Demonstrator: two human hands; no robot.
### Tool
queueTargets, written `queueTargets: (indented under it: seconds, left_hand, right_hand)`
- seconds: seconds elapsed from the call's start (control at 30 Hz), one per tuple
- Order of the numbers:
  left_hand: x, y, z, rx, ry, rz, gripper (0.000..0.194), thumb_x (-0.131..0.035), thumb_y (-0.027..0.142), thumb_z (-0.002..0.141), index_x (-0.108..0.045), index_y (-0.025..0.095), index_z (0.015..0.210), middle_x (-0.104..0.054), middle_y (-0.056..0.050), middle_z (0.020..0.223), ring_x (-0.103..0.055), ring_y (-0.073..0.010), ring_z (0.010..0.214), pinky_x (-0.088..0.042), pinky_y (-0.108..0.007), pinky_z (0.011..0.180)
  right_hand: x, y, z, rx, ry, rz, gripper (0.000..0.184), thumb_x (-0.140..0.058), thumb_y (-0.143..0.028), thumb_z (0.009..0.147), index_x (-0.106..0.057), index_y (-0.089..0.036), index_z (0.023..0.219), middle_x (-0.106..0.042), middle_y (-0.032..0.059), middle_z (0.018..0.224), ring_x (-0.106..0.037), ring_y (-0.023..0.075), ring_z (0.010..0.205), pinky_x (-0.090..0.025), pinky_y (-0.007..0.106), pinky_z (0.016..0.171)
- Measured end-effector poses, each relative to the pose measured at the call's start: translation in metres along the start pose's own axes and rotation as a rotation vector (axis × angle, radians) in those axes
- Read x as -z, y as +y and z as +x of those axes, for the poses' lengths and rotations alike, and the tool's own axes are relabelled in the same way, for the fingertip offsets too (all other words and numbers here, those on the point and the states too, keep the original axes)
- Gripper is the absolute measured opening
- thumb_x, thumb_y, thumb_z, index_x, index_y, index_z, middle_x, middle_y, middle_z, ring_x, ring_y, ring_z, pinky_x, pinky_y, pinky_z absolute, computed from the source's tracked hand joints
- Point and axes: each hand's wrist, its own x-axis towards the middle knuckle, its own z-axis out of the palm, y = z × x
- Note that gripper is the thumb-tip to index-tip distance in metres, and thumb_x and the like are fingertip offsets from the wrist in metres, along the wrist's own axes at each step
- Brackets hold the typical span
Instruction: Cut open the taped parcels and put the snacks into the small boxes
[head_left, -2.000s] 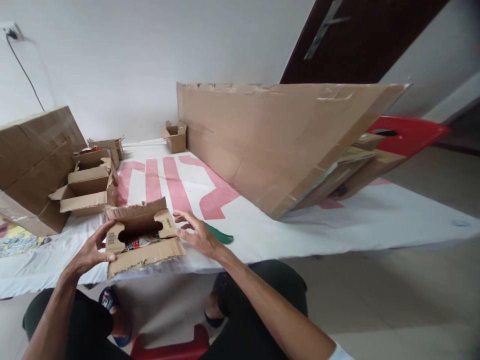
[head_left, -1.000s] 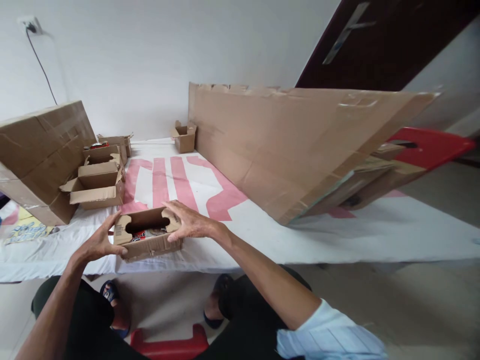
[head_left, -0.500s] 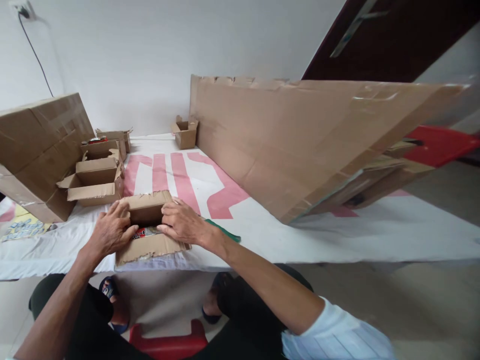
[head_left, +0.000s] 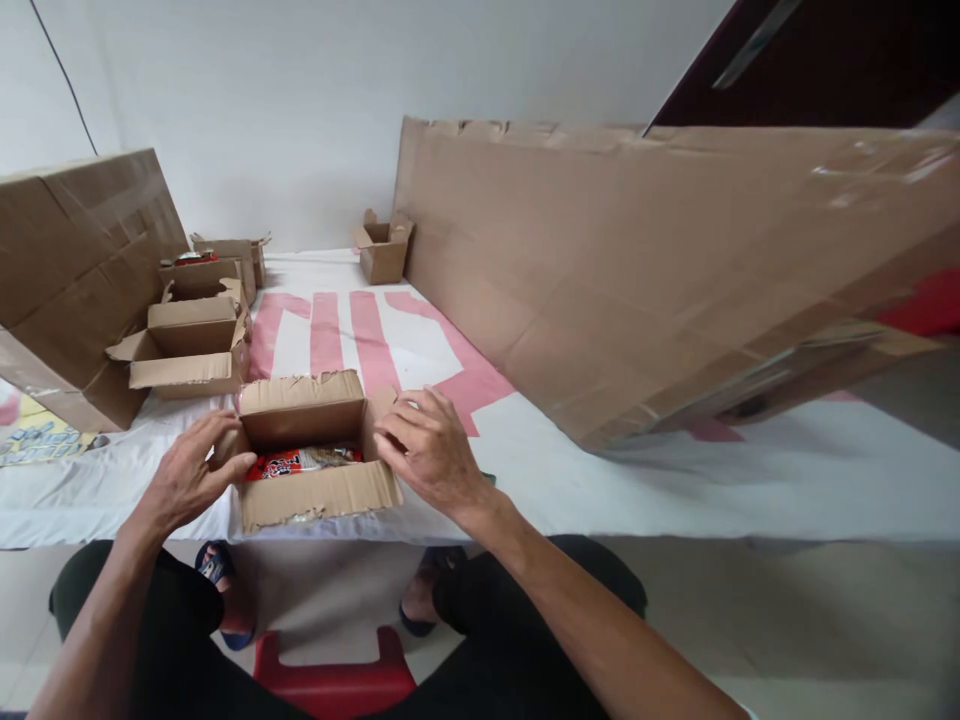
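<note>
Big cardboard panel (head_left: 570, 270) leans over the white-covered table (head_left: 540, 490); the open box (head_left: 322, 495) sits at the near edge, red packet (head_left: 277, 465) inside. Looks like flap-opening to me, so the next move calls for keeping the end flaps back. Left hand (head_left: 184, 475) half-open, right hand (head_left: 435, 450) more curled, both at the box ends; can't quite tell if either's actually gripping.

I count at least five small open boxes (head_left: 322, 495), at least two large cardboard pieces (head_left: 600, 270), two sandals (head_left: 216, 563), one red stool (head_left: 335, 686).
</note>
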Motion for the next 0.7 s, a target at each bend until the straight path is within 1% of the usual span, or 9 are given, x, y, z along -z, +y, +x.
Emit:
queueTargets:
  seconds: [0.07,0.1,0.17,0.27,0.33,0.43,0.5,0.6,0.7]
  left_hand:
    - [-0.009,0.000,-0.001,0.037,-0.038,-0.119,0.070,-0.079,0.066,0.092,-0.070,0.024,0.147,-0.069,-0.015,0.159,-0.064,-0.0411,0.149,-0.051,-0.060,0.128]
    - [-0.013,0.000,-0.003,0.053,-0.054,-0.162,0.078,-0.083,0.068,0.089,-0.067,0.026,0.152,-0.066,-0.015,0.162,-0.063,-0.0417,0.150,-0.050,-0.061,0.128]
    - [-0.022,-0.001,-0.013,0.061,-0.055,-0.228,0.083,-0.087,0.068,0.086,-0.065,0.028,0.155,-0.062,-0.015,0.165,-0.059,-0.0422,0.153,-0.049,-0.063,0.129]
    - [-0.031,0.000,-0.032,0.022,-0.017,-0.281,0.091,-0.091,0.067,0.084,-0.060,0.032,0.163,-0.056,-0.016,0.168,-0.054,-0.0432,0.158,-0.049,-0.064,0.129]
    - [-0.034,0.000,-0.043,-0.013,-0.007,-0.287,0.102,-0.095,0.068,0.081,-0.054,0.033,0.168,-0.050,-0.017,0.172,-0.050,-0.0452,0.161,-0.049,-0.065,0.129]
    - [-0.036,0.000,-0.052,-0.050,-0.012,-0.290,0.113,-0.096,0.069,0.078,-0.047,0.034,0.173,-0.044,-0.018,0.174,-0.046,-0.0475,0.163,-0.046,-0.067,0.131]
    - [-0.037,0.000,-0.052,-0.055,-0.018,-0.297,0.114,-0.096,0.069,0.079,-0.045,0.033,0.174,-0.044,-0.019,0.174,-0.045,-0.0479,0.164,-0.045,-0.068,0.131]
    - [-0.037,-0.002,-0.048,-0.051,-0.027,-0.313,0.113,-0.096,0.067,0.080,-0.044,0.034,0.175,-0.044,-0.019,0.174,-0.045,-0.0476,0.163,-0.046,-0.069,0.130]
    - [-0.037,-0.004,-0.045,-0.056,-0.022,-0.324,0.112,-0.096,0.066,0.081,-0.043,0.034,0.174,-0.043,-0.019,0.175,-0.044,-0.0475,0.164,-0.045,-0.070,0.130]
  right_hand:
    - [-0.005,0.001,-0.006,-0.075,0.006,0.025,0.017,-0.068,-0.015,0.102,-0.076,-0.023,0.090,-0.082,0.0058,0.093,-0.066,0.0286,0.098,-0.048,0.044,0.094]
    - [-0.008,0.001,-0.010,-0.112,0.015,0.047,0.016,-0.068,-0.016,0.102,-0.076,-0.023,0.091,-0.082,0.0057,0.093,-0.066,0.0276,0.094,-0.047,0.042,0.089]
    - [-0.012,0.004,-0.018,-0.153,0.031,0.106,0.014,-0.067,-0.016,0.101,-0.075,-0.023,0.093,-0.081,0.0055,0.093,-0.065,0.0262,0.089,-0.047,0.040,0.085]
    - [-0.009,0.006,-0.026,-0.129,0.016,0.133,0.014,-0.066,-0.015,0.101,-0.071,-0.023,0.090,-0.077,0.0050,0.087,-0.064,0.0252,0.084,-0.047,0.038,0.082]
    - [-0.001,0.003,-0.027,-0.103,-0.017,0.063,0.017,-0.066,-0.016,0.101,-0.068,-0.023,0.085,-0.073,0.0059,0.084,-0.063,0.0265,0.084,-0.046,0.038,0.080]
    - [0.013,-0.009,-0.018,-0.054,-0.095,-0.035,0.015,-0.065,-0.014,0.103,-0.072,-0.021,0.092,-0.076,0.0109,0.097,-0.064,0.0292,0.094,-0.048,0.041,0.085]
    - [0.018,-0.019,-0.006,-0.005,-0.219,-0.019,0.014,-0.064,-0.014,0.106,-0.076,-0.019,0.101,-0.078,0.0126,0.108,-0.067,0.0295,0.101,-0.049,0.041,0.091]
    - [0.017,-0.031,0.017,0.031,-0.508,0.090,0.011,-0.071,-0.020,0.106,-0.080,-0.019,0.113,-0.080,0.0117,0.116,-0.071,0.0277,0.106,-0.052,0.037,0.092]
    - [0.010,-0.039,0.046,0.029,-0.797,0.189,0.028,-0.083,-0.034,0.100,-0.081,-0.021,0.125,-0.081,0.0115,0.128,-0.074,0.0295,0.116,-0.053,0.035,0.094]
